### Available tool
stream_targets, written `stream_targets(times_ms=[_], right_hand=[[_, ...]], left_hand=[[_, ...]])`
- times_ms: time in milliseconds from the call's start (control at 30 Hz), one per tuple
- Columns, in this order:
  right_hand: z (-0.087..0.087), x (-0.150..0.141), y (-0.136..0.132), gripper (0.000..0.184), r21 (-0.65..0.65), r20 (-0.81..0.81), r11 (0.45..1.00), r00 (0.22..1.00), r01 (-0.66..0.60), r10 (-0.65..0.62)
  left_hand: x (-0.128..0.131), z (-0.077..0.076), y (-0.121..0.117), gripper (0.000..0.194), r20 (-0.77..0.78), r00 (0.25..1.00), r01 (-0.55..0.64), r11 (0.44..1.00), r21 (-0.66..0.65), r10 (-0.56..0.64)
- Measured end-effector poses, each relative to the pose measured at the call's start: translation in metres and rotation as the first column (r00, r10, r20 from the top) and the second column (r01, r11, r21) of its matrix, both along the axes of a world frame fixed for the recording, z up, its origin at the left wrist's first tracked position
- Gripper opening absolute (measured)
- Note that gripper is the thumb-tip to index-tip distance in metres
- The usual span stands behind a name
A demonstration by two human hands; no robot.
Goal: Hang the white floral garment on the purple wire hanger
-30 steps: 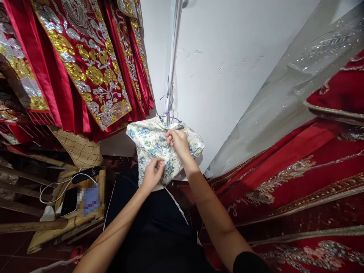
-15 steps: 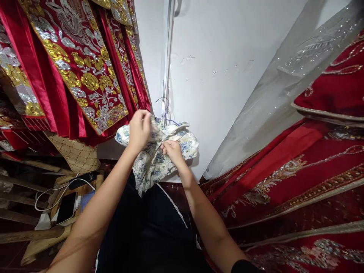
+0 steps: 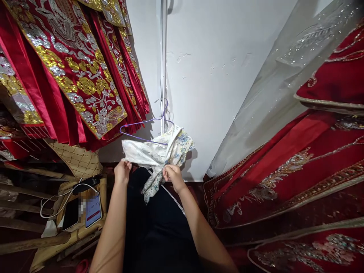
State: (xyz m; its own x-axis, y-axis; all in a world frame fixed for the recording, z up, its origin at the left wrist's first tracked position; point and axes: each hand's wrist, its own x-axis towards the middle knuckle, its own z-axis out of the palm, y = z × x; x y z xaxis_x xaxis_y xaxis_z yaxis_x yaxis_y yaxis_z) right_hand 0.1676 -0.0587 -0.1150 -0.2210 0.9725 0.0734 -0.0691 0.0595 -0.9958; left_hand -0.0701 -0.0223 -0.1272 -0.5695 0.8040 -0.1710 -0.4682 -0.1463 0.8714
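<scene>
A floral garment in white, blue and yellow hangs by its right shoulder from a purple wire hanger. The hanger's left arm is bare. My left hand pinches the end of the garment's pale left part and stretches it out to the left, below the hanger. At the middle front, my right hand is closed on the gathered cloth. The lower end of the garment dangles between my hands. The hanger's hook is at a white metal pole by the wall.
Red gowns with gold and silver embroidery hang at left. On the right are a sheer sparkling veil and red beaded gowns. A bamboo chair at lower left bears two phones, one a lit phone, and a white cable.
My left hand has moved down and left, drawing the garment's left side off the hanger, whose left arm now shows. My right hand stays at the front, slightly lower.
</scene>
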Motion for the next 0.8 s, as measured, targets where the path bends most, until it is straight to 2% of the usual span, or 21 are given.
stream_targets(times_ms=[100, 167, 267, 367, 467, 533, 600, 667, 733, 800], right_hand=[[-0.017, 0.024, -0.001, 0.031, -0.102, 0.037, 0.995, 0.999, -0.008, 0.012], [-0.024, 0.043, -0.005, 0.031, -0.176, 0.101, 0.981, 0.99, -0.081, 0.1], [-0.03, 0.065, -0.014, 0.026, -0.278, 0.211, 0.94, 0.942, -0.199, 0.262], [-0.03, 0.072, -0.018, 0.02, -0.287, 0.278, 0.936, 0.917, -0.205, 0.286], [-0.022, 0.064, -0.015, 0.02, -0.17, 0.27, 0.977, 0.948, -0.126, 0.169], [-0.011, 0.052, -0.015, 0.027, -0.055, 0.172, 0.991, 0.976, -0.123, 0.13], [0.0, 0.036, -0.018, 0.035, 0.033, 0.022, 0.986, 0.987, -0.161, 0.161], [0.009, 0.019, -0.026, 0.037, 0.06, -0.103, 0.983, 0.978, -0.175, 0.18], [0.018, 0.004, -0.033, 0.048, 0.018, -0.17, 0.986, 0.971, -0.167, 0.168], [0.028, -0.003, -0.038, 0.058, -0.024, -0.191, 0.977, 0.96, -0.211, 0.202]], left_hand=[[0.026, -0.02, -0.019, 0.013, -0.045, 0.996, 0.083, 0.997, 0.002, -0.082], [0.041, -0.02, -0.028, 0.016, -0.076, 0.988, 0.136, 0.99, 0.045, -0.132], [0.059, -0.002, -0.038, 0.025, -0.112, 0.974, 0.21, 0.968, 0.14, -0.195], [0.073, 0.025, -0.049, 0.031, -0.143, 0.953, 0.292, 0.93, 0.223, -0.265], [0.089, 0.05, -0.068, 0.026, -0.33, 0.883, 0.426, 0.866, 0.262, -0.334], [0.102, 0.063, -0.081, 0.021, -0.524, 0.764, 0.552, 0.802, 0.229, -0.377], [0.114, 0.073, -0.088, 0.019, -0.661, 0.648, 0.63, 0.755, 0.184, -0.379], [0.121, 0.081, -0.087, 0.019, -0.732, 0.599, 0.632, 0.753, 0.184, -0.325], [0.12, 0.086, -0.078, 0.022, -0.759, 0.605, 0.59, 0.776, 0.223, -0.242], [0.11, 0.088, -0.066, 0.026, -0.764, 0.62, 0.545, 0.8, 0.251, -0.182]])
